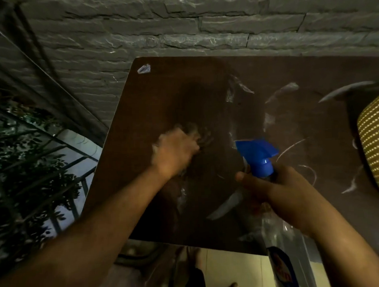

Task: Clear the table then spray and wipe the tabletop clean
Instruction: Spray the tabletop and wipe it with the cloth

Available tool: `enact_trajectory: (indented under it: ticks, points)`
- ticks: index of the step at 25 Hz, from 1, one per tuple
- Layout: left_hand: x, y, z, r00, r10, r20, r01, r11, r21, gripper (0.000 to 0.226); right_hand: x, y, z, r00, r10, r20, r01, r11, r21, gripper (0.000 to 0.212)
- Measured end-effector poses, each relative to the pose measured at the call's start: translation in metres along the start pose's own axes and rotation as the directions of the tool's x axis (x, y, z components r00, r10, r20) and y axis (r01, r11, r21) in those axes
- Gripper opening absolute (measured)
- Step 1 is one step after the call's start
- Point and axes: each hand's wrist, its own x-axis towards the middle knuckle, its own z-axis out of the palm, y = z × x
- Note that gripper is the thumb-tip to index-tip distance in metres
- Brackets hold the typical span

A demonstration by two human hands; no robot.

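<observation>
We see a person's left hand (176, 152), blurred, pressed on the dark brown surface (161, 95) left of centre, its fingers bunched on something dark; we cannot tell what, or how they close. The right hand (278, 189) grips the clear plastic spray bottle (272, 207) by its neck, fingers curled round it just below the angular blue trigger head (257, 153), above the near edge. Pale wet streaks (287, 90) curve across the smooth top. A woven yellow cushion (375, 143) sits at right; a rough grey stone wall (180, 25) rises beyond.
</observation>
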Motion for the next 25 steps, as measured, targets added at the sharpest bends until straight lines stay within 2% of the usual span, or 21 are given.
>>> enact_trajectory:
  ticks: [1,2,3,4,5,6,7,8,9,10,11,12,13,14,15,16,18,19,20,22,25]
  points:
    - [-0.019,0.008,0.006,0.957,0.284,0.065,-0.285,0.958,0.011,0.041,-0.006,0.004,0.000,1.000,-0.011,0.025,0.012,1.000,-0.002,0.039]
    - [-0.029,-0.001,0.001,0.921,0.377,0.097,-0.372,0.926,-0.069,0.039,-0.012,0.008,0.001,0.999,-0.020,0.043,0.020,1.000,-0.006,0.044]
    - [-0.028,-0.020,0.001,0.955,0.290,0.069,-0.281,0.952,-0.123,0.035,-0.018,0.011,0.001,0.998,-0.027,0.061,0.027,1.000,-0.003,0.048]
    - [-0.021,-0.040,-0.003,0.999,-0.045,-0.018,0.041,0.986,-0.164,0.033,-0.025,0.015,0.001,0.996,-0.037,0.077,0.038,0.999,-0.006,0.051]
    - [-0.015,-0.056,-0.006,0.911,-0.405,-0.074,0.387,0.904,-0.182,0.035,-0.028,0.019,0.000,0.995,-0.043,0.088,0.044,0.999,-0.004,0.051]
    - [-0.013,-0.056,-0.005,0.792,-0.600,-0.112,0.584,0.798,-0.150,0.039,-0.031,0.024,-0.001,0.995,-0.045,0.091,0.047,0.999,-0.016,0.050]
    - [-0.013,-0.046,-0.005,0.795,-0.596,-0.111,0.586,0.802,-0.114,0.041,-0.037,0.028,0.000,0.994,-0.050,0.095,0.053,0.998,-0.035,0.047]
    - [-0.018,-0.027,0.001,0.918,-0.385,-0.094,0.378,0.922,-0.080,0.044,-0.042,0.033,0.001,0.993,-0.047,0.108,0.052,0.998,-0.041,0.042]
    - [-0.034,-0.004,0.003,0.995,-0.088,-0.039,0.085,0.993,-0.079,0.046,-0.047,0.036,0.003,0.992,-0.041,0.123,0.045,0.999,-0.030,0.036]
    - [-0.047,-0.001,0.008,0.992,0.127,0.009,-0.126,0.989,-0.081,0.044,-0.051,0.040,0.004,0.991,-0.037,0.131,0.040,0.999,-0.019,0.032]
    - [-0.055,-0.008,0.006,0.984,0.170,0.043,-0.165,0.981,-0.100,0.042,-0.058,0.044,0.006,0.990,-0.030,0.137,0.032,0.999,-0.015,0.030]
    - [-0.057,-0.025,0.004,1.000,-0.007,-0.003,0.006,0.993,-0.121,0.041,-0.064,0.048,0.009,0.988,-0.023,0.150,0.025,1.000,-0.015,0.030]
    - [-0.055,-0.044,0.002,0.949,-0.309,-0.069,0.299,0.945,-0.130,0.042,-0.069,0.052,0.011,0.987,-0.011,0.158,0.014,1.000,-0.013,0.028]
    - [-0.057,-0.054,0.002,0.819,-0.559,-0.126,0.543,0.828,-0.141,0.044,-0.075,0.057,0.011,0.988,0.010,0.154,-0.008,1.000,-0.013,0.028]
    - [-0.059,-0.059,0.005,0.738,-0.659,-0.144,0.650,0.752,-0.107,0.045,-0.079,0.062,0.012,0.988,0.028,0.155,-0.025,0.999,-0.021,0.028]
    - [-0.060,-0.058,0.008,0.752,-0.647,-0.127,0.645,0.762,-0.060,0.045,-0.083,0.067,0.014,0.985,0.039,0.167,-0.033,0.999,-0.038,0.030]
    - [-0.062,-0.057,0.009,0.868,-0.493,-0.063,0.489,0.870,-0.067,0.045,-0.090,0.072,0.026,0.979,0.041,0.201,-0.022,0.995,-0.094,0.036]
    - [-0.063,-0.059,0.004,0.895,-0.444,-0.036,0.440,0.893,-0.094,0.045,-0.093,0.074,0.035,0.978,0.025,0.208,0.000,0.993,-0.117,0.039]
    - [-0.064,-0.063,0.001,0.898,-0.440,-0.033,0.433,0.893,-0.119,0.046,-0.094,0.076,0.045,0.978,0.003,0.211,0.026,0.991,-0.133,0.039]
    - [-0.066,-0.062,0.001,0.874,-0.479,-0.080,0.464,0.872,-0.154,0.045,-0.096,0.078,0.063,0.976,-0.038,0.216,0.072,0.986,-0.153,0.026]
    - [-0.065,-0.055,0.003,0.880,-0.449,-0.153,0.430,0.892,-0.141,0.044,-0.094,0.082,0.071,0.971,-0.007,0.238,0.062,0.972,-0.225,0.018]
